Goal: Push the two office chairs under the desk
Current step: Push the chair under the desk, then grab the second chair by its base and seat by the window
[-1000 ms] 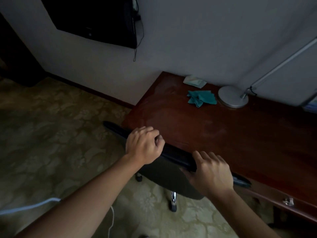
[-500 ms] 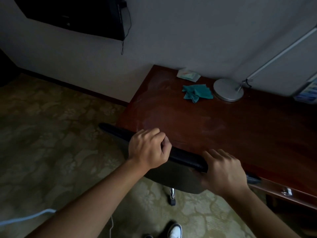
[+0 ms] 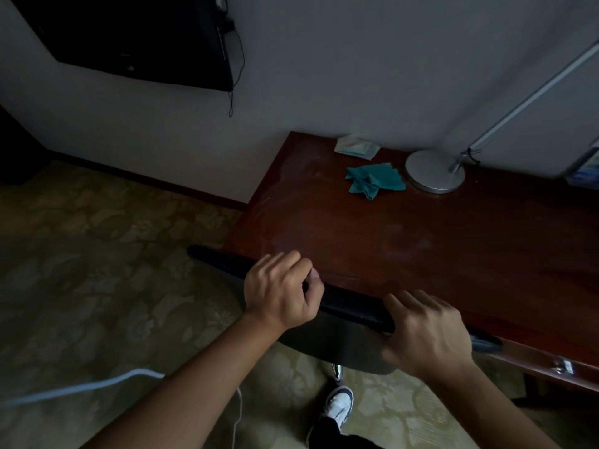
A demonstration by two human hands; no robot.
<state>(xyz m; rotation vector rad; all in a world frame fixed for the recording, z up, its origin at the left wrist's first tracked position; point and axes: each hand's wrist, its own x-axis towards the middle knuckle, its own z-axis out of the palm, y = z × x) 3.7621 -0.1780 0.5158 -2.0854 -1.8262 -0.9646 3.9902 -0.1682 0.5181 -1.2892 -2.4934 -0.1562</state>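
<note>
A black office chair (image 3: 351, 306) stands against the front edge of the dark red wooden desk (image 3: 405, 241); its seat is hidden below the desk top. My left hand (image 3: 282, 291) grips the top rim of the backrest near its middle. My right hand (image 3: 428, 332) lies over the same rim further right, fingers curled on it. One chrome chair leg with a castor (image 3: 337, 372) shows below the backrest. A second chair is not in view.
On the desk lie a teal cloth (image 3: 374, 183), a small packet (image 3: 356, 146) and a round silver lamp base (image 3: 434, 171). A dark screen (image 3: 129, 37) hangs on the wall. A white cable (image 3: 81, 388) crosses the patterned carpet. My shoe (image 3: 340, 405) is below the chair.
The chair's backrest has come closer to the desk edge, with both hands still on its rim. My foot has stepped forward into view.
</note>
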